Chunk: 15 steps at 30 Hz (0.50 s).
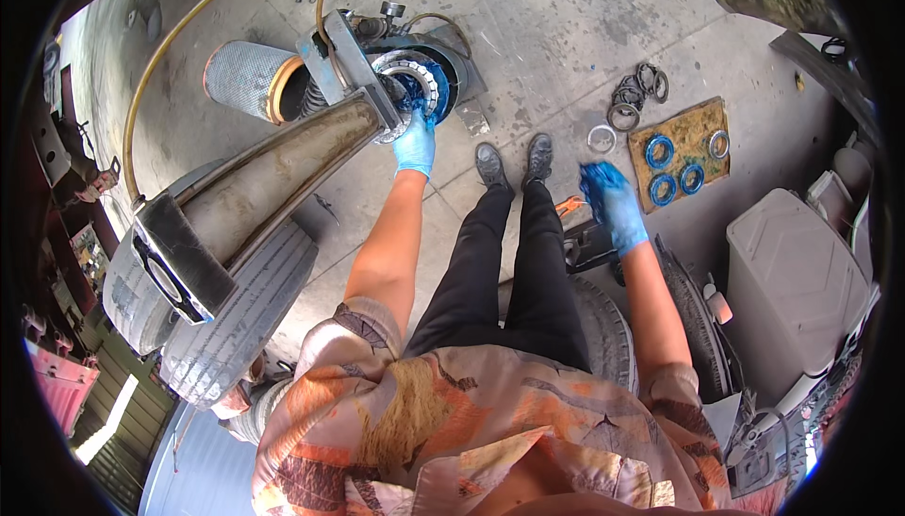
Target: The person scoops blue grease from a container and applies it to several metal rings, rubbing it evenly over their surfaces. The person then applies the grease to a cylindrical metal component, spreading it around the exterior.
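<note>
Concrete [528,16] forms the floor under the whole work area; my feet stand on it between the two sets of parts. A metal beam [283,163] runs diagonally on my left, its far end meeting a bracket assembly. A tyre [245,313] stands below the near portion of this beam. On my right, a grey container [792,280] with a ribbed face stands beside other equipment. A mesh-sided cylinder [247,81] lies on its side left of the bracket assembly, its tan end ring facing right.

A brown sheet [693,128] lies on the floor ahead and to my right. It carries three blue-coated rings [652,188] and, near its right edge, one paler ring. My right hand [615,205], gloved in light blue and heavily smeared with darker blue at the fingers, is suspended near the left edge of this sheet. Its fingers are bent; I cannot tell whether they grasp anything.

My left hand [415,147], also gloved, reaches to the far end of the beam. Its fingers meet the near side of a roller ring [427,75], which surrounds a blue-smeared interior; I cannot tell whether they grip it. Several dark rings [626,99] lie beyond the sheet's left corner. An orange-handled tool [570,205] lies left of my right hand.
</note>
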Tool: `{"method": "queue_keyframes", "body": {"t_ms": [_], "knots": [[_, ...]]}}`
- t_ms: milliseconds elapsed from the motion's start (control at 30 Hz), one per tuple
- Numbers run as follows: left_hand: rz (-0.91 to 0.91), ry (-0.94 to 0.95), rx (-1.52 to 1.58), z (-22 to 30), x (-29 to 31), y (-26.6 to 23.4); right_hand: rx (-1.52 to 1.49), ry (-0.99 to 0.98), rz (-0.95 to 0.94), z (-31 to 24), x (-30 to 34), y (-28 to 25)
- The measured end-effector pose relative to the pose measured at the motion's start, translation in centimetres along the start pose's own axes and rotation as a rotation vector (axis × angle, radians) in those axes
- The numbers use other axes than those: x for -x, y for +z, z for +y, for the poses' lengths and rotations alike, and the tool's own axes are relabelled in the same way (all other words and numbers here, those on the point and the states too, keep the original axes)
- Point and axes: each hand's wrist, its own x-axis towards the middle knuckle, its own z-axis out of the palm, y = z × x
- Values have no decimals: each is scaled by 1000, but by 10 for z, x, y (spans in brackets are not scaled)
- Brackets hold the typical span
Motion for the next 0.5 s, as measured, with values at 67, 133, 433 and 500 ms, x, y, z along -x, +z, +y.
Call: {"method": "queue_keyframes", "body": {"t_ms": [67, 133, 433, 500], "knots": [[104, 56, 28, 7, 9, -10, 189, -166, -20, -31, -18, 41], [188, 74, 63, 29, 26, -25, 371, -272, -138, -64, -33, 80], [174, 40, 22, 12, 100, -72, 1680, -742, -437, -101, -192, 210], [137, -12, 51, 10, 115, -75, 1753, -769, -465, -92, -214, 213]]}}
